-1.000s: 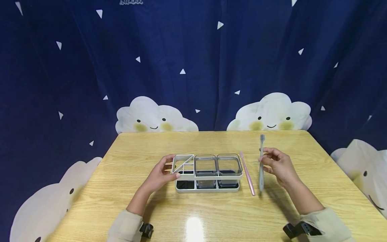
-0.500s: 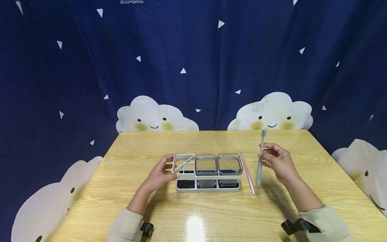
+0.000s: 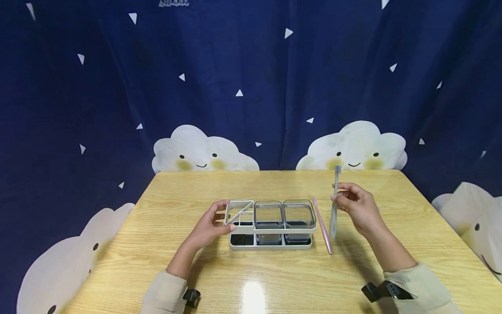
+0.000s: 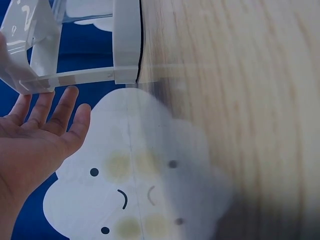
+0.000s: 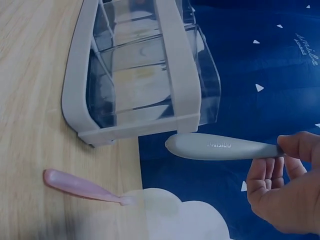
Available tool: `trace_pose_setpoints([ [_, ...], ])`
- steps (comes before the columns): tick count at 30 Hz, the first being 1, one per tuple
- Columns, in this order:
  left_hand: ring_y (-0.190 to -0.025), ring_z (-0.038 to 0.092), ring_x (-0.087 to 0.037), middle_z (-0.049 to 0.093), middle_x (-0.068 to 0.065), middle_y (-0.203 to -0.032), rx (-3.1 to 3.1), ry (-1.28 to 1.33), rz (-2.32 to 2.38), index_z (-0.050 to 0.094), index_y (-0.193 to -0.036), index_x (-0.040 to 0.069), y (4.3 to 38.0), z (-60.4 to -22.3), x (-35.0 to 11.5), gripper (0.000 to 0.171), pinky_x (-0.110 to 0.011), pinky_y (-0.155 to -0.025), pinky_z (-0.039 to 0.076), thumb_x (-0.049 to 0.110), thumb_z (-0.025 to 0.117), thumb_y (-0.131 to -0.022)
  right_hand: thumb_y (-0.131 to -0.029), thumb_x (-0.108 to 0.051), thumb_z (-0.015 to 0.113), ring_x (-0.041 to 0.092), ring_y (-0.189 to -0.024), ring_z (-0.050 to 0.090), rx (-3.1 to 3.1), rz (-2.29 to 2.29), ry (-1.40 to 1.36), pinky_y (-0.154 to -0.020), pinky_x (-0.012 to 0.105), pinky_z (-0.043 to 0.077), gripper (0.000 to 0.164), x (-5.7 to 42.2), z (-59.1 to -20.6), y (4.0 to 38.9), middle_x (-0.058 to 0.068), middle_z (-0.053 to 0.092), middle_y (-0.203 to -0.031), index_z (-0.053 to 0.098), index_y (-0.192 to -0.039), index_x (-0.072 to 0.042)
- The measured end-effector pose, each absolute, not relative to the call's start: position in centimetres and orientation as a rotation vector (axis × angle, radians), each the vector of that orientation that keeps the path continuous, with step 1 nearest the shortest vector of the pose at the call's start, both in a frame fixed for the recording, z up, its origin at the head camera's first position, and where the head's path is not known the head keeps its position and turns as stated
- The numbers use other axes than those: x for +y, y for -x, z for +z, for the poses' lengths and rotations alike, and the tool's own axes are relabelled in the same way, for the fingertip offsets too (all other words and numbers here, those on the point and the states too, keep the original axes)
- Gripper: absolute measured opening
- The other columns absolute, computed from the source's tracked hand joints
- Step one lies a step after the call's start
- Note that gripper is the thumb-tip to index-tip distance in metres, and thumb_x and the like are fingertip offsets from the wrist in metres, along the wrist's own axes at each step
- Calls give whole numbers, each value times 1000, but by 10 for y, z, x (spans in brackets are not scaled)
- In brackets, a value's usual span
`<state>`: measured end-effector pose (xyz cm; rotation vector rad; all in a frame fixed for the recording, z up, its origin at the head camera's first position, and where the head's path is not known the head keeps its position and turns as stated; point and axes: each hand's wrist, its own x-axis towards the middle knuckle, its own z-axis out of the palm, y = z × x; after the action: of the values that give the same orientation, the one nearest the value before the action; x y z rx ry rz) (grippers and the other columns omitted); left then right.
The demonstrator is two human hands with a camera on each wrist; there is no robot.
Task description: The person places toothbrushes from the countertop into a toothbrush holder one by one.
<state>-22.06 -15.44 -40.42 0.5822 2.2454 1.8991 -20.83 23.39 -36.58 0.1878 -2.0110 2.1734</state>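
Observation:
A white toothbrush holder [image 3: 270, 231] stands on the table, with a divided section at its left end and two clear square cups [image 3: 268, 237] beside it. My left hand [image 3: 209, 224] holds that left end, thumb at the front and fingers behind; in the left wrist view the fingertips touch the holder's frame [image 4: 127, 40]. In my right hand [image 3: 358, 207] a grey toothbrush [image 3: 334, 220] is pinched between thumb and fingers. It stands nearly upright, bristles up, its thick handle end [image 5: 215, 147] pointing down toward the table. Between it and the holder lies a pink toothbrush [image 3: 323, 226].
The wooden table [image 3: 157, 244] ends at the back against a dark blue curtain [image 3: 219, 56] with white triangles and smiling clouds. Both wrists carry black straps over beige sleeves [image 3: 417, 288].
The right hand has lifted the grey toothbrush slightly and carried it a little left, toward the pink toothbrush and the holder. The left hand stays on the holder.

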Motion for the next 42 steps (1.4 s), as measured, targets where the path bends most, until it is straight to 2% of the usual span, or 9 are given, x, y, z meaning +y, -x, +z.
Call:
trace_pose_setpoints([
  [5, -115, 40, -48, 37, -28, -132, 2242, -578, 1890, 34, -138, -1, 220, -405, -155, 69, -45, -90, 41, -1, 70, -79, -86, 2, 63, 11, -71, 56, -2020, 2174, -189, -62, 22, 51, 21, 232, -359, 207, 3, 53, -82, 63, -98, -14],
  [14, -113, 42, -48, 47, -22, -123, 2277, -594, 1909, 38, -134, -4, 222, -405, -152, 67, -52, -93, 36, -4, 72, -76, -85, 6, 62, 10, -72, 58, -1995, 2173, -243, -60, 21, 50, 23, 220, -343, 206, 3, 55, -82, 64, -94, -15],
  [21, -119, 41, -41, 46, -24, -128, 2310, -601, 1898, 39, -134, -6, 223, -404, -153, 68, -54, -96, 33, -3, 73, -75, -85, 2, 64, 10, -74, 58, -1968, 2210, -270, -60, 22, 51, 15, 207, -335, 207, 1, 56, -82, 62, -96, -8],
  [24, -121, 41, -40, 46, -24, -129, 2316, -608, 1894, 39, -134, -7, 224, -402, -154, 69, -55, -97, 32, -2, 74, -75, -84, 3, 64, 10, -74, 58, -1942, 2235, -280, -60, 22, 51, 16, 201, -332, 208, 1, 56, -82, 62, -94, -9],
  [35, -120, 42, -40, 47, -28, -128, 2349, -655, 1880, 39, -133, -10, 223, -401, -153, 66, -52, -99, 32, -3, 73, -76, -84, 4, 64, 10, -71, 56, -1917, 2237, -303, -58, 23, 51, 18, 178, -325, 213, 1, 55, -79, 64, -91, -13],
  [42, -122, 42, -38, 49, -24, -129, 2342, -668, 1919, 41, -134, -7, 236, -423, -158, 67, -47, -100, 32, -6, 74, -75, -84, 4, 63, 12, -71, 57, -1895, 2281, -358, -62, 27, 53, 19, 161, -321, 216, 2, 55, -78, 64, -91, -14],
])
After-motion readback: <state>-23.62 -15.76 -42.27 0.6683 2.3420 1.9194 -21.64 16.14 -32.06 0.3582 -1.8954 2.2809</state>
